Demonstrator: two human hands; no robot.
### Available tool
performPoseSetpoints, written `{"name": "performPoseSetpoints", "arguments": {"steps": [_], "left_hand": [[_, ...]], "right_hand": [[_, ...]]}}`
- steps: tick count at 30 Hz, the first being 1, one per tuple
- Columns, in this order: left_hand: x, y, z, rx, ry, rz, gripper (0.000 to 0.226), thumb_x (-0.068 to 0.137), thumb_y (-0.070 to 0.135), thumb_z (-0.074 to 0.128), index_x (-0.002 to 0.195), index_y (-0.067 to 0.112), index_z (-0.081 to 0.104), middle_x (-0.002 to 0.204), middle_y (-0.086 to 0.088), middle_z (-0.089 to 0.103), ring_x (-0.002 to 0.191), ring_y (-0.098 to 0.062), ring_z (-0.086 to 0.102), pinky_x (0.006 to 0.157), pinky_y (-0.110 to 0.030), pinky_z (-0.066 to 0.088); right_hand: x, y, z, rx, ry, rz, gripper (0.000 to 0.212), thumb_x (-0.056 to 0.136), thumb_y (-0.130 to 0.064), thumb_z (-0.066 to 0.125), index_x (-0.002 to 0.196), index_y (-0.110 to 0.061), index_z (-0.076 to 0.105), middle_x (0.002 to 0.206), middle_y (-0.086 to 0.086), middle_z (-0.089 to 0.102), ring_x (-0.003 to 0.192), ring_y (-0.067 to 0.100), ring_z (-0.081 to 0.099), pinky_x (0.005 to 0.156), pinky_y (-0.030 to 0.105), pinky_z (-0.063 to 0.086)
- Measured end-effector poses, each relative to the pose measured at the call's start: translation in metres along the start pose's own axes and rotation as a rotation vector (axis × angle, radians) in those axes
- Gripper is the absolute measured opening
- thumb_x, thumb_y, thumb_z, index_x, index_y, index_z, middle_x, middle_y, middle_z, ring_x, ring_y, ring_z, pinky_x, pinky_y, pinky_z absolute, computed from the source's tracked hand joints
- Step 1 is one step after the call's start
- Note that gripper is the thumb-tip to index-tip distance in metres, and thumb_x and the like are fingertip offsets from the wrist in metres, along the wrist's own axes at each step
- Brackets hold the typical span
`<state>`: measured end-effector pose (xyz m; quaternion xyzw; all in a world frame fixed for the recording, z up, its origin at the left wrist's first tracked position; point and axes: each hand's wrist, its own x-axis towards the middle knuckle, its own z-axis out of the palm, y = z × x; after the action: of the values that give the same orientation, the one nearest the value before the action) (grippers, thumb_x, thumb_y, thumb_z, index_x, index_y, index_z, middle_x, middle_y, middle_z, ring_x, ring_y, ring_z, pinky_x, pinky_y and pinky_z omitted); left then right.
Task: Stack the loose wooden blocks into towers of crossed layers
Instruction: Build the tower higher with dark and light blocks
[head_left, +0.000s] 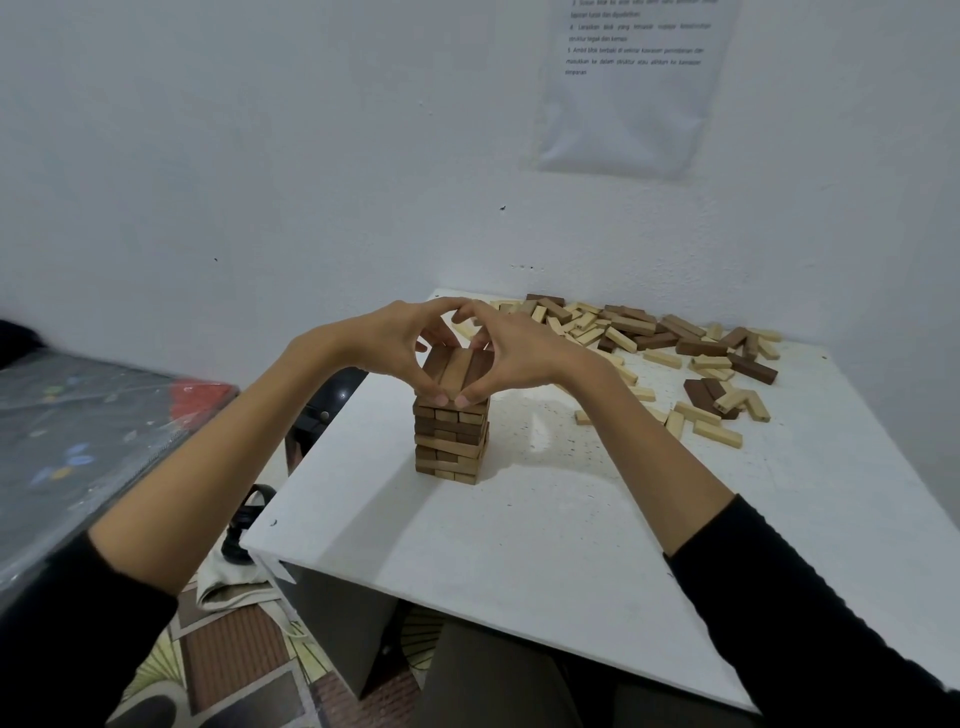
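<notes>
One tower stands on the table, the left hand and the right hand pinch its top layer with curled fingers, and many loose blocks lie behind, not stacked

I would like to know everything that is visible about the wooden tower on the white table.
The tower is a small upright stack of plain wooden blocks, light and dark brown, laid in crossed layers. Its top layer shows three blocks side by side, pointing away from the camera. It stands on the white table, apart from the loose blocks behind. The left hand and right hand pinch the top layer, thumbs on its near ends.
</notes>
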<state>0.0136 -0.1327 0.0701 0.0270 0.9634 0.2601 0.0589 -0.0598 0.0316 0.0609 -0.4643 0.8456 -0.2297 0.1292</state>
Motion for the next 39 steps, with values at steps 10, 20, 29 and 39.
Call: {"name": "performPoseSetpoints", "arguments": {"steps": [10, 20, 29, 39], "left_hand": [[0.002, 0.000, 0.000, 0.008, -0.005, 0.010, 0.097, 0.065, 0.015, 0.084, 0.142, 0.025, 0.025, 0.120, 0.001, 0.057, 0.108, -0.009, 0.050, 0.092, -0.020, 0.036], [0.004, 0.000, -0.001, 0.025, -0.033, 0.008, 0.099, 0.065, 0.017, 0.084, 0.143, 0.026, 0.024, 0.123, 0.001, 0.055, 0.115, -0.014, 0.050, 0.097, -0.026, 0.040], [0.011, 0.010, -0.010, -0.025, -0.020, -0.011, 0.098, 0.060, 0.037, 0.079, 0.144, 0.026, 0.029, 0.119, 0.009, 0.055, 0.113, -0.009, 0.051, 0.097, -0.027, 0.042], [0.080, 0.084, 0.015, 0.150, 0.139, 0.082, 0.036, 0.092, 0.017, 0.056, 0.127, 0.012, 0.053, 0.120, -0.007, 0.061, 0.109, -0.020, 0.057, 0.089, -0.026, 0.044]], "right_hand": [[0.001, 0.003, -0.001, 0.000, 0.009, -0.001, 0.093, 0.064, -0.034, 0.084, 0.138, -0.022, 0.031, 0.118, 0.002, 0.059, 0.114, 0.020, 0.052, 0.097, 0.040, 0.044], [0.000, 0.005, 0.000, 0.008, -0.007, -0.011, 0.095, 0.066, -0.037, 0.083, 0.142, -0.025, 0.027, 0.123, 0.000, 0.056, 0.109, 0.016, 0.052, 0.095, 0.034, 0.043], [-0.011, 0.018, -0.023, 0.091, 0.036, 0.026, 0.084, 0.072, -0.043, 0.077, 0.141, -0.026, 0.033, 0.130, 0.001, 0.051, 0.114, 0.015, 0.049, 0.093, 0.028, 0.041], [-0.030, 0.075, -0.039, 0.068, 0.160, 0.157, 0.056, 0.083, -0.028, 0.069, 0.132, -0.017, 0.046, 0.112, 0.000, 0.056, 0.103, 0.016, 0.053, 0.085, 0.028, 0.043]]}}
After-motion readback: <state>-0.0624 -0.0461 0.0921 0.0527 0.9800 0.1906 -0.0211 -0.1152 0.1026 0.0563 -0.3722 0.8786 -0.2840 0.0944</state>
